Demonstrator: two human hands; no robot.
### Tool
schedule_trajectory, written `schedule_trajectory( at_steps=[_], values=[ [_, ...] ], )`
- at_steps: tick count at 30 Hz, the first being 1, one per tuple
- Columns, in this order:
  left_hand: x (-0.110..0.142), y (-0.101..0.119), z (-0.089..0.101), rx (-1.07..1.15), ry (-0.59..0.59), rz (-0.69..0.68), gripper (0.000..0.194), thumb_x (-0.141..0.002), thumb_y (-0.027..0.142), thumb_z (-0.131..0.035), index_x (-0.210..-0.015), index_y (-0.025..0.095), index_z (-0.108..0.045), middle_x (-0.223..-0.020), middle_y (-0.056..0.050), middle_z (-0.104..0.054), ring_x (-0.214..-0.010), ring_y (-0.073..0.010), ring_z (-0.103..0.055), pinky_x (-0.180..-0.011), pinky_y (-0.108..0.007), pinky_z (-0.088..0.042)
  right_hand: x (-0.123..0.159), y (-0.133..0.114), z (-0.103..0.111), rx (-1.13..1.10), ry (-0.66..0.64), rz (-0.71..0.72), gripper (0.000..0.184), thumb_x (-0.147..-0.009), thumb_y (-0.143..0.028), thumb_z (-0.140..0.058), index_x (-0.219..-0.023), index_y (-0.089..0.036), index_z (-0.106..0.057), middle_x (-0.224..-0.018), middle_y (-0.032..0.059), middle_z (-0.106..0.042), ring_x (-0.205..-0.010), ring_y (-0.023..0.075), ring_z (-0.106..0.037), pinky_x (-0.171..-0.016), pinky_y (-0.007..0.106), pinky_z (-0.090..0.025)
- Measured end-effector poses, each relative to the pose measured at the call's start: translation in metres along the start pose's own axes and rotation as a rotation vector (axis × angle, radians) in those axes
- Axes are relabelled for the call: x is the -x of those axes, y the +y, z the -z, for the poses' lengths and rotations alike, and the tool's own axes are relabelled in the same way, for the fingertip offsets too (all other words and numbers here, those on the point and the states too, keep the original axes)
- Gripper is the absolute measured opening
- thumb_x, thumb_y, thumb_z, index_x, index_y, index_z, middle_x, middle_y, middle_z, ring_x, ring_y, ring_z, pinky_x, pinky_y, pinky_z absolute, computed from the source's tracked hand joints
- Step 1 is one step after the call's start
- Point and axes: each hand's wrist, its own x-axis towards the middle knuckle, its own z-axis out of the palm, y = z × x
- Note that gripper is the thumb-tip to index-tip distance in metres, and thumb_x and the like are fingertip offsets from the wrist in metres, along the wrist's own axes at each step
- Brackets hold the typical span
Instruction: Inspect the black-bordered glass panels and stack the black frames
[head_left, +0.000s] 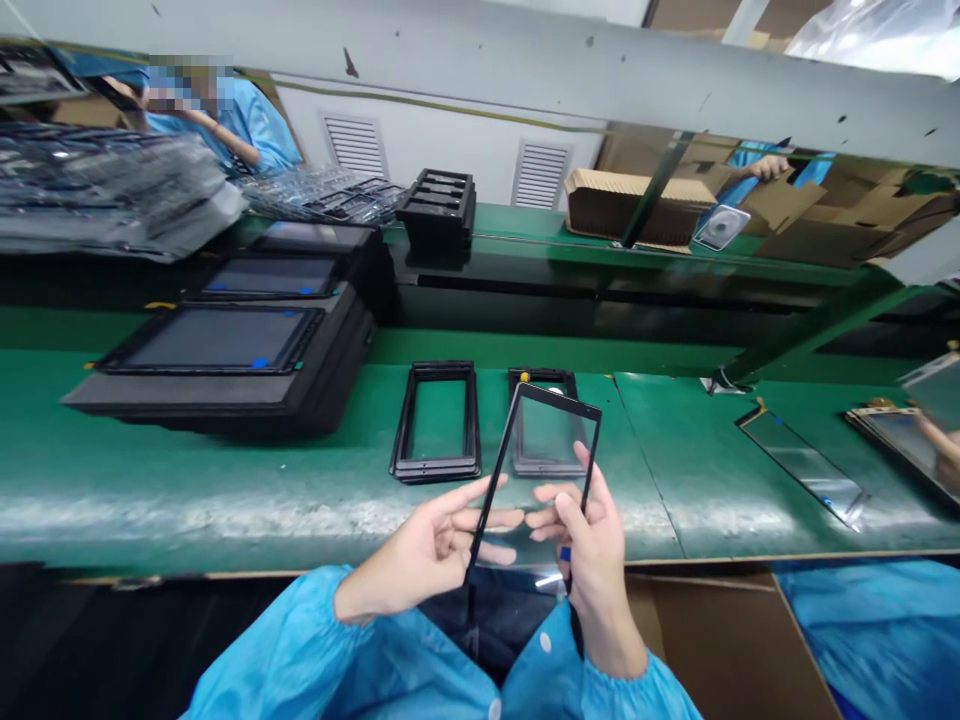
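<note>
A clear glass touch panel with a black border (551, 435) is tilted up in front of me, above the bench's front edge. My left hand (420, 555) grips its lower left edge, with several fingers stretched behind the glass. My right hand (596, 545) holds the right edge, its thumb on the front and fingers showing through from behind. Beyond it on the bench lies a small stack of black rectangular frames (474, 430). A second stack of black frames (574, 382) sits partly behind the glass, with a small yellow spot at its top.
Black foam trays (315, 400) with dark screens stand at the left. Plastic-wrapped stacks (112, 190), a black tray stack (439, 200) and a cardboard box (637, 205) are at the back. Another panel (806, 465) lies right, near a co-worker's hand (943, 445). A green post (810, 325) slants there.
</note>
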Motion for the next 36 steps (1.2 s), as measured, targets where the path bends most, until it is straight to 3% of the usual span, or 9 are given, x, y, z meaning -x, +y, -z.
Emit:
schedule_trajectory(
  at_steps=[4, 9, 11, 15, 20, 23, 26, 32, 36],
  values=[
    [-0.003, 0.001, -0.004, -0.023, 0.070, -0.044, 0.076, -0.091, 0.031, -0.085, -0.159, 0.029, -0.052, -0.137, -0.022, -0.074, -0.090, -0.0253, -0.084, -0.082, -0.033, -0.062, -0.001, 0.002, 0.003, -0.026, -0.027, -0.029, 0.091, -0.085, -0.043, -0.089, -0.161, -0.026, -0.043, -0.088, 0.0006, -0.082, -0.058, 0.0156, -0.078, -0.048, 0.020, -0.060],
    [-0.019, 0.017, -0.002, -0.027, 0.233, -0.153, 0.073, -0.090, 0.027, -0.083, -0.157, 0.029, -0.055, -0.152, -0.021, -0.065, -0.116, -0.0323, -0.078, -0.086, -0.036, -0.065, 0.009, 0.009, -0.001, 0.042, -0.124, -0.033, 0.099, -0.087, -0.046, -0.087, -0.166, -0.026, -0.032, -0.087, 0.0027, -0.083, -0.059, 0.0197, -0.079, -0.047, 0.023, -0.060],
    [-0.028, 0.025, 0.002, -0.023, 0.298, -0.197, 0.074, -0.090, 0.026, -0.081, -0.158, 0.027, -0.052, -0.151, -0.022, -0.065, -0.103, -0.0299, -0.082, -0.074, -0.032, -0.066, 0.016, 0.014, -0.004, 0.056, -0.142, -0.065, 0.099, -0.088, -0.047, -0.086, -0.167, -0.026, -0.030, -0.086, 0.0026, -0.082, -0.059, 0.0197, -0.079, -0.049, 0.023, -0.060],
    [-0.038, 0.036, 0.006, -0.060, 0.412, -0.133, 0.062, -0.098, 0.032, -0.072, -0.155, 0.018, -0.052, -0.138, -0.025, -0.074, -0.070, -0.0228, -0.083, -0.055, -0.026, -0.061, 0.025, 0.021, -0.004, 0.078, -0.156, -0.091, 0.098, -0.088, -0.050, -0.084, -0.167, -0.027, -0.031, -0.086, 0.0031, -0.082, -0.060, 0.0213, -0.079, -0.050, 0.025, -0.060],
    [-0.025, 0.024, -0.004, 0.026, 0.387, -0.094, 0.064, -0.099, 0.048, -0.070, -0.153, 0.017, -0.059, -0.131, -0.023, -0.078, -0.103, -0.0331, -0.083, -0.079, -0.036, -0.066, 0.015, 0.021, -0.007, 0.027, 0.018, -0.025, 0.101, -0.084, -0.054, -0.087, -0.166, -0.029, -0.032, -0.096, 0.0039, -0.083, -0.067, 0.0225, -0.080, -0.054, 0.028, -0.062],
    [-0.013, 0.006, -0.007, 0.005, 0.417, -0.057, 0.062, -0.092, 0.051, -0.079, -0.141, 0.015, -0.071, -0.127, -0.022, -0.080, -0.104, -0.0343, -0.082, -0.082, -0.036, -0.065, 0.007, 0.022, -0.013, -0.083, 0.131, 0.017, 0.092, -0.086, -0.055, -0.085, -0.161, -0.032, -0.037, -0.111, 0.0056, -0.082, -0.083, 0.0237, -0.083, -0.063, 0.029, -0.064],
    [-0.006, -0.002, -0.006, -0.051, 0.505, -0.069, 0.058, -0.086, 0.051, -0.086, -0.130, 0.016, -0.078, -0.121, -0.019, -0.083, -0.097, -0.0316, -0.083, -0.080, -0.035, -0.065, 0.009, 0.030, -0.014, -0.129, 0.131, 0.003, 0.077, -0.088, -0.053, -0.083, -0.154, -0.032, -0.049, -0.123, 0.0083, -0.080, -0.097, 0.0255, -0.082, -0.072, 0.033, -0.065],
    [0.001, 0.026, -0.007, -0.172, 0.588, -0.127, 0.045, -0.088, 0.057, -0.081, -0.102, 0.014, -0.087, -0.102, -0.019, -0.086, -0.082, -0.0299, -0.083, -0.072, -0.034, -0.065, 0.028, 0.055, 0.007, -0.164, 0.095, -0.084, 0.053, -0.086, -0.051, -0.085, -0.132, -0.030, -0.069, -0.122, 0.0096, -0.082, -0.094, 0.0289, -0.083, -0.074, 0.040, -0.067],
    [0.004, 0.037, -0.018, -0.205, 0.572, -0.102, 0.046, -0.091, 0.055, -0.079, -0.114, 0.016, -0.086, -0.109, -0.018, -0.086, -0.089, -0.0314, -0.084, -0.067, -0.032, -0.065, 0.032, 0.060, 0.027, -0.137, 0.005, -0.091, 0.037, -0.085, -0.049, -0.086, -0.120, -0.045, -0.075, -0.119, 0.0010, -0.084, -0.099, 0.0330, -0.083, -0.071, 0.043, -0.068]
  ],
)
